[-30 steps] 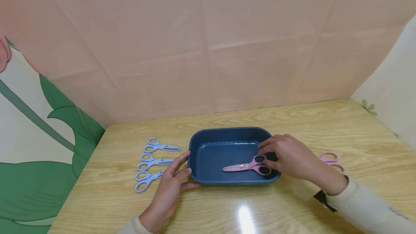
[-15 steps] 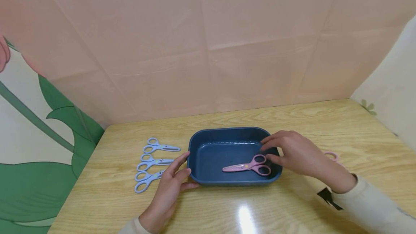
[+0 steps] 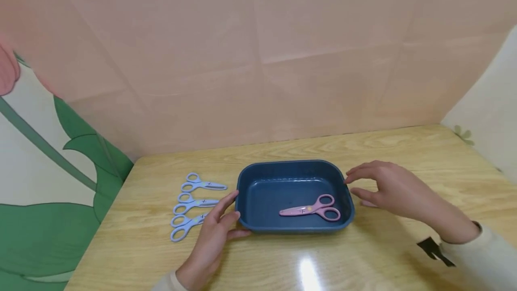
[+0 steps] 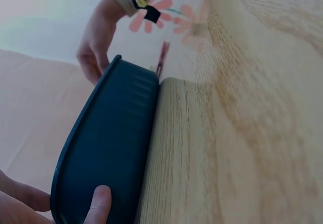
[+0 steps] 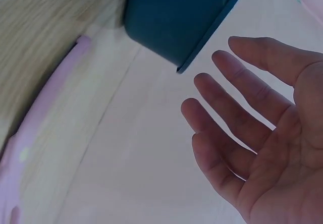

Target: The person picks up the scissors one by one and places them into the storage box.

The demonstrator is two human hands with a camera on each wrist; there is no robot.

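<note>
A dark blue rectangular bin (image 3: 296,229) stands on the table, and one pair of pink scissors (image 3: 300,210) lies inside it, handles to the right. My left hand (image 3: 212,235) holds the bin's near left corner, with fingers against the wall and at the rim. Just beyond the bin's right end, my right hand (image 3: 397,190) hovers with fingers spread and nothing in them. Below that hand lies a second pair of pink scissors (image 5: 45,103), mostly hidden in the head view.
Three pairs of blue scissors lie in a column left of the bin: a far one (image 3: 202,185), a middle one (image 3: 195,202) and a near one (image 3: 187,225) partly behind my left hand. A beige cloth (image 3: 258,57) hangs behind the wooden table (image 3: 258,264).
My right hand has drawn back to the right, out of the bin and past its rim, leaving the pink scissors lying inside. My left hand stays at the bin's corner.
</note>
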